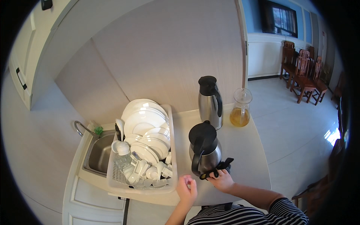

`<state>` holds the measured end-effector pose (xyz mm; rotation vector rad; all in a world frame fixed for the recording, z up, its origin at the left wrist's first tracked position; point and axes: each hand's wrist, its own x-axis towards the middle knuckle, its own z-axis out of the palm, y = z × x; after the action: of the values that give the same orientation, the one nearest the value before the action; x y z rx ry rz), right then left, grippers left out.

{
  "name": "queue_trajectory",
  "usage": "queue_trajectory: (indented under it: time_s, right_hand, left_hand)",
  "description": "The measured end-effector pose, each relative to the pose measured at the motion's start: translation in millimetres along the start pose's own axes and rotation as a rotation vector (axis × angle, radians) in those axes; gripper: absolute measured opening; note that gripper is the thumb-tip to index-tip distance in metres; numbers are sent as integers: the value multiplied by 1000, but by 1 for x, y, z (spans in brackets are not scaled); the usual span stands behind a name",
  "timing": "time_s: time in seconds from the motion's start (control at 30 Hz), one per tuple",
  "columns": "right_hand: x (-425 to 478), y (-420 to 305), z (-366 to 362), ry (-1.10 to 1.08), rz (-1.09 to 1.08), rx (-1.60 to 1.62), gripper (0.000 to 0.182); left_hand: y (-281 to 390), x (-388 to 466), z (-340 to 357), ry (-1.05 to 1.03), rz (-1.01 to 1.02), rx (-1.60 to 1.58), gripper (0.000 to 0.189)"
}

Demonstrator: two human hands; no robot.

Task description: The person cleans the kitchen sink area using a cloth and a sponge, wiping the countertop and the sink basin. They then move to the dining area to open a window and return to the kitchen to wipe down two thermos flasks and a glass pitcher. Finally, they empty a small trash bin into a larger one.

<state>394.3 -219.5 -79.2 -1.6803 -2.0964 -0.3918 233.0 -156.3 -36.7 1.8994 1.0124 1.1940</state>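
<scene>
My right hand [222, 180] grips a black strap-like item [225, 166], perhaps fabric, at the base of a steel vacuum jug [211, 159] with a black lid and handle. Just left of it, my left hand [186, 188] hovers at the counter's front edge with fingers curled; nothing shows in it. Behind the jug stands a taller steel vacuum flask [207, 109], also black-lidded. A glass pitcher [239, 116] with amber liquid is to its right. The exact shape of the black item is partly hidden by my fingers.
A white plastic dish rack [173, 157] full of plates, bowls and spoons stands left on the counter [242, 157]. Beyond it are a steel sink [99, 154] and a curved faucet [81, 126]. Wooden chairs [303, 81] stand in the room at right.
</scene>
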Motion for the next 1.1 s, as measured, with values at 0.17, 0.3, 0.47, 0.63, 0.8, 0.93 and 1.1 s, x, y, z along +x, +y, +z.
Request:
queue_trajectory:
  time_s: [0.17, 0.3, 0.47, 0.63, 0.8, 0.93, 1.1]
  right_hand:
    - [-15, -2, -12, -88, 407, 705, 19]
    - [14, -17, -54, -177, 472, 1048, 18]
    - [48, -31, -85, 187, 356, 747, 26]
    - [80, -47, -82, 76, 581, 1319, 25]
    - [67, -32, -85, 87, 546, 1298, 34]
    - [37, -11, -101, 158, 564, 1203, 42]
    - [19, 15, -113, 283, 592, 1118, 44]
  left_hand:
    - [-13, -48, 14, -172, -179, -29, 28]
    - [-46, -71, 43, -279, -429, -599, 31]
    - [-46, -77, 24, -220, -754, -867, 32]
    - [-30, -68, 0, 28, -562, -762, 34]
    - [-10, -49, -19, 91, -322, -556, 33]
    - [8, -27, -34, 57, -158, -505, 34]
    - [63, 33, -42, -180, 306, -424, 44]
